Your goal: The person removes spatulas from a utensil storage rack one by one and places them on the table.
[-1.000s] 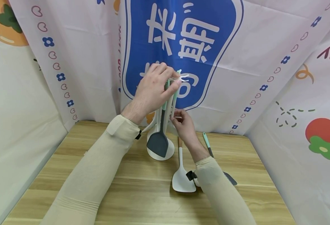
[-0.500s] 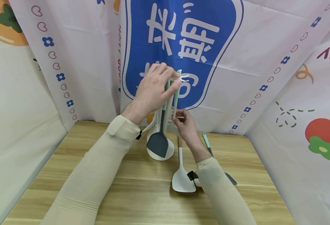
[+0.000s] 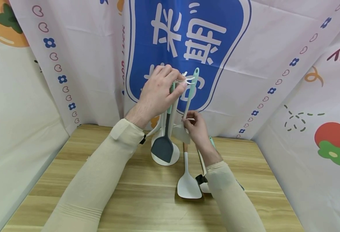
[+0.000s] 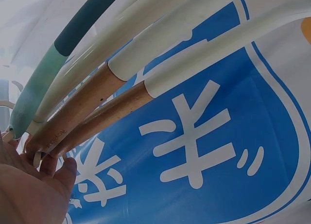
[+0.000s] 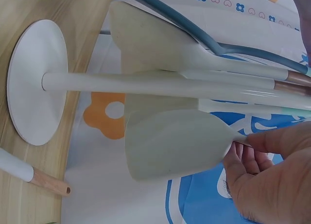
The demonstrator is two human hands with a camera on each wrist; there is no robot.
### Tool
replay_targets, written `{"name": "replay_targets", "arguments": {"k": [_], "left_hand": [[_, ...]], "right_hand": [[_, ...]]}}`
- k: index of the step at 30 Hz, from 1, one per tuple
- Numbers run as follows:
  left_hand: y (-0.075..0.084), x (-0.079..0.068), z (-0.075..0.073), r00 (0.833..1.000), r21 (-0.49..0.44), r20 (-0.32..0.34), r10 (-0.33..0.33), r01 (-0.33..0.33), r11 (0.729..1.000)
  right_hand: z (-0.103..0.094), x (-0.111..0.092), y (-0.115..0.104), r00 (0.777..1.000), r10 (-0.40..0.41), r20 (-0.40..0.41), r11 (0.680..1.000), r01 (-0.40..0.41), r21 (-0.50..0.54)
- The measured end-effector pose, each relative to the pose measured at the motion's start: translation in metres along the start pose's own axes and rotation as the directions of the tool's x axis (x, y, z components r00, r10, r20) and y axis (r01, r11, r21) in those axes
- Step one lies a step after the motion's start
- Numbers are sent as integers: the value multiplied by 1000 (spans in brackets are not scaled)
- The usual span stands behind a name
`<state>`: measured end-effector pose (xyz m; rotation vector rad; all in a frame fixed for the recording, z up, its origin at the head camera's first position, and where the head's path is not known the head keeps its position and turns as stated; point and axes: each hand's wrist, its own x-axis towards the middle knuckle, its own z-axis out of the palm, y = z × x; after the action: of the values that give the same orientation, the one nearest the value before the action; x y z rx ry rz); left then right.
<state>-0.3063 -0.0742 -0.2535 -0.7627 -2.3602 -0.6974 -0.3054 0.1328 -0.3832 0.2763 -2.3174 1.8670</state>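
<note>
A white utensil rack with a round base [image 5: 34, 112] stands near the table's back edge. My left hand [image 3: 159, 85] holds the rack's top, fingers curled over the hooks. Below that hand hangs a dark spatula [image 3: 162, 149] with a mint handle. Wooden-handled utensils [image 4: 77, 110] hang on the rack in the left wrist view. My right hand [image 3: 198, 130] pinches the neck of a pale spatula [image 5: 175, 144] just right of the rack. Its mint handle points up, tilted right, with the end apart from the hooks; the blade hangs down.
On the table [image 3: 141, 203] lies a white turner [image 3: 189, 187] with a wooden handle, right of the rack. Other utensils, one with a mint handle [image 3: 212, 141], lie partly under my right arm. A printed cloth [image 3: 100, 64] hangs close behind the rack.
My right hand has moved slightly right with the pale spatula. The spatula's handle end has come away from the rack's hooks and now leans right. My left hand stays in place.
</note>
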Motion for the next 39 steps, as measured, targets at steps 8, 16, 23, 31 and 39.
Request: {"name": "replay_targets", "arguments": {"k": [8, 16, 23, 31, 39], "left_hand": [[0, 0, 0, 1000, -1, 4, -3, 3, 1000], [-1, 0, 0, 1000, 2, 8, -6, 6, 1000], [-1, 0, 0, 1000, 3, 10, -8, 8, 1000], [0, 0, 0, 1000, 4, 1, -4, 4, 1000], [-1, 0, 0, 1000, 1, -1, -6, 6, 1000]], "right_hand": [[-6, 0, 2, 1000, 0, -9, 1000, 0, 5], [-12, -1, 5, 999, 6, -34, 1000, -5, 16], [-20, -3, 8, 999, -14, -51, 1000, 13, -18], [-31, -3, 9, 996, 8, -87, 998, -14, -64], [-45, -6, 8, 990, 67, -122, 991, -80, -109]]}}
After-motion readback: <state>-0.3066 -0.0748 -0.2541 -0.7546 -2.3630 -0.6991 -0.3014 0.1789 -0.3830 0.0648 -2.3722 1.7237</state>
